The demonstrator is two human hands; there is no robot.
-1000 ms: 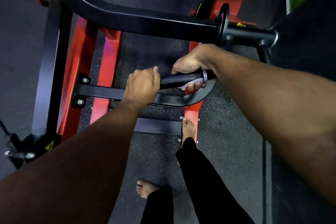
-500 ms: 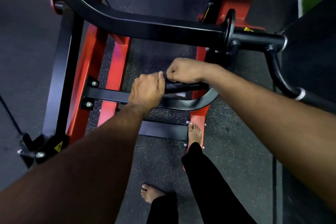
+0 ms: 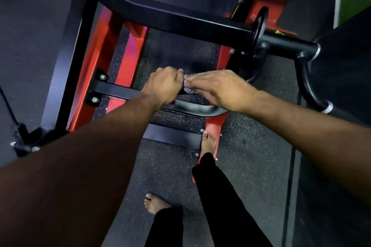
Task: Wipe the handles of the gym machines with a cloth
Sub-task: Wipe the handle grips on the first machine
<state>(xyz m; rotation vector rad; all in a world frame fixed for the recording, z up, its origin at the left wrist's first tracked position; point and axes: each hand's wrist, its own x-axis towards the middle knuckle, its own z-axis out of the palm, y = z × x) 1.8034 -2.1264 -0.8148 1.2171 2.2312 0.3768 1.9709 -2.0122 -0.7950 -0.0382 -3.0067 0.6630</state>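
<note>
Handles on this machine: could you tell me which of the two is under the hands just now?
The short handle in the middle, where the left hand and right hand meet. The curved handle at the right has no hand on it.

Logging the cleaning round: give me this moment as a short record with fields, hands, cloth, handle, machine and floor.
left hand: fist curled over the near end of the handle, gripping it
right hand: fingers stretched out towards the left hand, fingertips at the cloth
cloth: only a small pale bit shows between the hands; which hand holds it cannot be told
handle: black, mostly hidden under the hands
machine: red and black frame
floor: dark speckled rubber, bare feet on it
</note>
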